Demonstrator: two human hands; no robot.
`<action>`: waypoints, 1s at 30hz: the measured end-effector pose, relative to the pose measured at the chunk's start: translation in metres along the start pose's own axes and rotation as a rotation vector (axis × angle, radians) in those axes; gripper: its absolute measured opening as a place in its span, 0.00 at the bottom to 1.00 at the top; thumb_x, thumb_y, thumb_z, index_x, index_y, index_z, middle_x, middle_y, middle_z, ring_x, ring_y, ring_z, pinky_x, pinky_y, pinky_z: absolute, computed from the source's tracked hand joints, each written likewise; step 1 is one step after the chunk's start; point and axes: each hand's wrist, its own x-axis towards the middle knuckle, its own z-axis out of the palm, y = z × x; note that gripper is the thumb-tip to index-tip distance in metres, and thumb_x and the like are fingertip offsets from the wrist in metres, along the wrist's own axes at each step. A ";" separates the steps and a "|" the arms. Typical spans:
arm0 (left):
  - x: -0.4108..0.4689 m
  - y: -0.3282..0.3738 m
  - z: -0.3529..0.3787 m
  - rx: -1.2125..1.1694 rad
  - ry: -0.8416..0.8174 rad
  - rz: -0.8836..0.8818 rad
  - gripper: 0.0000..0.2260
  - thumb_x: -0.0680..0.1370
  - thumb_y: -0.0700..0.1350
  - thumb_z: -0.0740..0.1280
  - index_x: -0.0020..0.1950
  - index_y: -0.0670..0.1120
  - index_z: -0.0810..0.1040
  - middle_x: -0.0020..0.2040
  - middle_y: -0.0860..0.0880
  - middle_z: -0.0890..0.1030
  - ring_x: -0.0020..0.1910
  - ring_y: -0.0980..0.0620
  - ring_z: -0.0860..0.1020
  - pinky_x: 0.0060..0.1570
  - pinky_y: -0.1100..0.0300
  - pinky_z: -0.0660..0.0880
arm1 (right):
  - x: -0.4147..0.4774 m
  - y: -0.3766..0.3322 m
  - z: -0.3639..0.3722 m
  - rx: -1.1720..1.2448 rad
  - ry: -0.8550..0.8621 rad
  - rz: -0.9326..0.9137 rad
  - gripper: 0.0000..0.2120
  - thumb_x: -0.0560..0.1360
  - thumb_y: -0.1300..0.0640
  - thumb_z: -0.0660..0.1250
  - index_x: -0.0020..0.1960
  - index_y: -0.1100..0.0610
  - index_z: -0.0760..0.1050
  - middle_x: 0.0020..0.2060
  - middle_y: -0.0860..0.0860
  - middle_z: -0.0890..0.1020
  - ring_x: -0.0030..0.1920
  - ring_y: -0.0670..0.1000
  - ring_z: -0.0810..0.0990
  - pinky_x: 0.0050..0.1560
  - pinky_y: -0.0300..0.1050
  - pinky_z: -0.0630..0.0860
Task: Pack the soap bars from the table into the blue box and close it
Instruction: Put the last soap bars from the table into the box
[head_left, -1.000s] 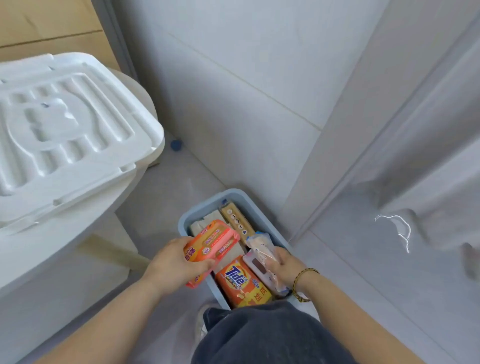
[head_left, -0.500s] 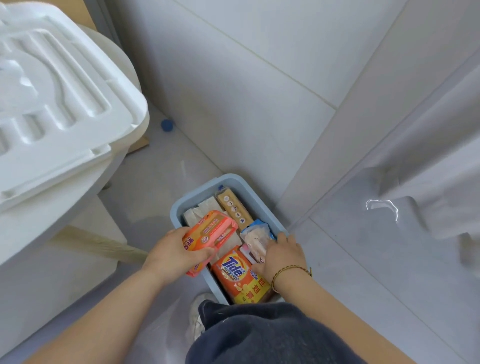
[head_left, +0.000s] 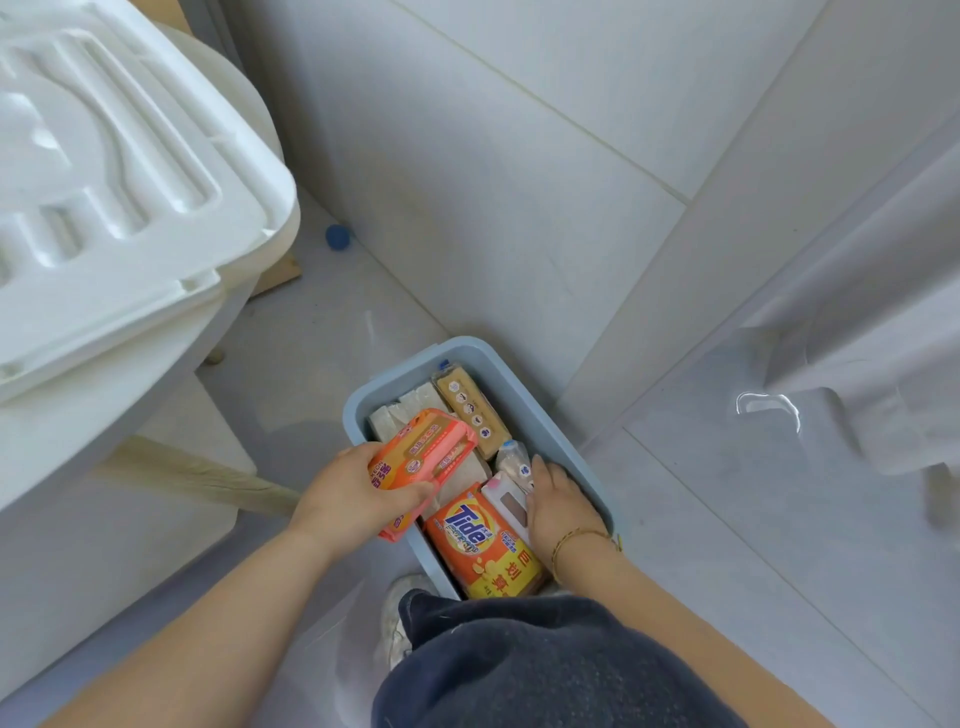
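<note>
The orange soap pack (head_left: 423, 460) is gripped in my left hand (head_left: 353, 499), tilted above the blue box (head_left: 467, 347). My right hand (head_left: 558, 501) lies flat, fingers straight against the white-wrapped bar (head_left: 506, 501). I should press that aside, then lower the pack flat into the gap beneath my left fingers.

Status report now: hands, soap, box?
Left hand grips orange soap pack over blue box. Right hand inside, touching white pack. Box open, crowded.
</note>
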 end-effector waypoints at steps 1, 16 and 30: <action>0.000 -0.001 0.001 -0.004 0.005 -0.002 0.17 0.66 0.58 0.72 0.48 0.55 0.70 0.41 0.58 0.75 0.39 0.59 0.76 0.30 0.67 0.70 | -0.005 -0.002 0.006 -0.032 0.054 -0.028 0.30 0.77 0.54 0.58 0.74 0.53 0.47 0.74 0.53 0.57 0.73 0.54 0.58 0.73 0.49 0.56; -0.008 0.028 0.032 -0.186 0.191 0.032 0.18 0.64 0.50 0.74 0.46 0.52 0.69 0.42 0.52 0.78 0.35 0.61 0.75 0.27 0.68 0.67 | -0.011 -0.064 -0.036 1.080 -0.094 -0.191 0.07 0.76 0.57 0.61 0.53 0.50 0.71 0.52 0.51 0.79 0.48 0.46 0.79 0.46 0.34 0.78; 0.016 0.021 0.029 0.251 0.165 0.175 0.22 0.78 0.45 0.59 0.71 0.48 0.60 0.73 0.47 0.61 0.71 0.47 0.60 0.67 0.54 0.62 | 0.051 -0.082 -0.042 0.587 -0.107 -0.345 0.20 0.79 0.57 0.54 0.71 0.55 0.61 0.71 0.56 0.65 0.69 0.55 0.65 0.69 0.46 0.63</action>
